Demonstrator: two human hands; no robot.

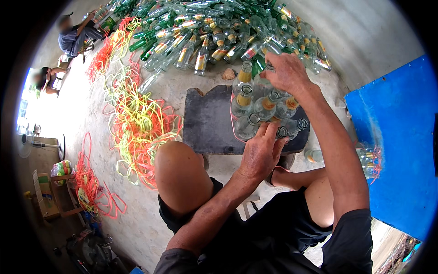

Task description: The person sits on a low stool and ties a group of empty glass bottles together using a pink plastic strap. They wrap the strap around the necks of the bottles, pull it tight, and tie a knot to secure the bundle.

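Observation:
Several clear glass bottles (244, 102) stand upright in a close group on a dark low board (208, 120) before me. A pink plastic strap (233, 127) runs around the group's left side. My left hand (261, 150) is at the near edge of the group, its fingers around the neck of a glass bottle (282, 132). My right hand (285, 72) is at the far side, thumb and fingers on the neck of another bottle (269, 65). A bottle at the near right leans outward. The group's far right side is partly hidden by my right hand and forearm.
A large heap of green and clear bottles (205, 30) lies beyond the board. Tangled yellow and red plastic straps (143, 126) cover floor to the left. A blue panel (400, 147) stands at the right, near strapped bottles (371, 161). Two people (73, 37) sit at the far left.

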